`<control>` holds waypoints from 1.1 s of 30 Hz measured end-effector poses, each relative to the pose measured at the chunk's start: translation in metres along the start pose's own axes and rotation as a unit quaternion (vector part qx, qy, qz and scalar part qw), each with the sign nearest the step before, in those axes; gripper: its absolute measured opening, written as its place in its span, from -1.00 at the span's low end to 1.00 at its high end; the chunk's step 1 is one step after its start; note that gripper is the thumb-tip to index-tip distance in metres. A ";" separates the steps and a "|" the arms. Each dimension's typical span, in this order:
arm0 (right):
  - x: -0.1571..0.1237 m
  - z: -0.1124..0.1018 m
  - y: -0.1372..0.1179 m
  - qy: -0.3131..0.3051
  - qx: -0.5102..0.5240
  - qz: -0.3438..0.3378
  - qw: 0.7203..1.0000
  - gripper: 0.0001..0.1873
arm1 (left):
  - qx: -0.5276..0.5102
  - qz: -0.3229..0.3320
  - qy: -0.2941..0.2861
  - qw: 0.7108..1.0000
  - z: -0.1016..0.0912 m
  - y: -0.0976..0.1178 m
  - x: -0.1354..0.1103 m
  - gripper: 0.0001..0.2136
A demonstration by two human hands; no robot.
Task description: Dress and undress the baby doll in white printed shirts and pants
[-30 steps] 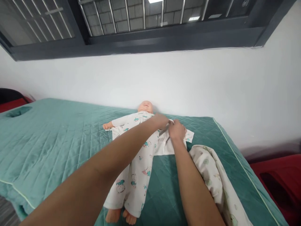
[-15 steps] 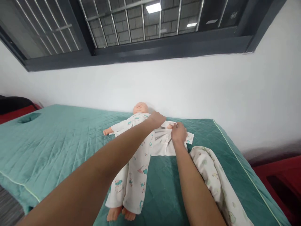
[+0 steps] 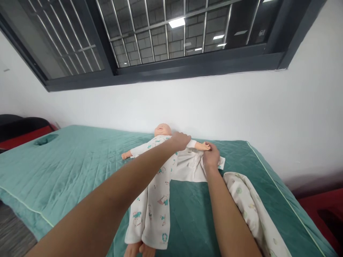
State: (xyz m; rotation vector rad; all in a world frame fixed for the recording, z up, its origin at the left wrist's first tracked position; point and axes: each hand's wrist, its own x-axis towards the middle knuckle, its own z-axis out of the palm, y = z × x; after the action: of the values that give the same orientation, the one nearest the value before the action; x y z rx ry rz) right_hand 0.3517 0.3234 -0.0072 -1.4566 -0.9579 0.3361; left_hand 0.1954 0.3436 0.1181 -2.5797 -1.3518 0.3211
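Note:
A baby doll (image 3: 163,129) lies on its back in white printed clothes, its head by the wall. My left hand (image 3: 181,140) is closed around the doll's sleeved arm near the shoulder. Beyond the sleeve's white cuff, the doll's bare forearm (image 3: 200,146) sticks out to the right. My right hand (image 3: 211,155) is closed at the doll's hand, with its fingers partly hidden behind it. Under that arm a white garment panel (image 3: 189,167) lies spread out, and a printed sleeve end (image 3: 222,163) shows past my right wrist.
A green quilted cover (image 3: 88,160) lies beneath everything. To the right of my right forearm is a rolled printed cloth (image 3: 249,203). A white wall (image 3: 227,107) with a barred window stands behind. Red seats (image 3: 327,210) flank both sides.
My right hand has moved from the sleeve's cuff to the doll's hand. More of the doll's forearm now shows outside the sleeve. My left hand stays near the shoulder.

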 end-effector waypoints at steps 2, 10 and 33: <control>0.004 -0.004 0.000 0.032 0.039 -0.012 0.999 -0.41 | -0.020 -0.001 -0.005 1.000 0.005 0.008 0.003 -0.65; -0.017 -0.014 -0.036 0.092 0.017 -0.141 0.986 -0.41 | -0.106 0.000 0.019 0.994 0.018 0.026 -0.004 -0.49; -0.079 0.040 -0.074 -0.277 0.011 -0.114 0.954 -0.51 | -0.583 -0.118 0.267 0.759 0.102 -0.083 -0.107 -0.72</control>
State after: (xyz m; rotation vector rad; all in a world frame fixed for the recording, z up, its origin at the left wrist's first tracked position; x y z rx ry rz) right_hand 0.2490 0.2828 0.0281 -1.2326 -1.5535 0.5982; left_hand 0.0417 0.3102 0.0545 -2.7422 -1.9055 -1.6851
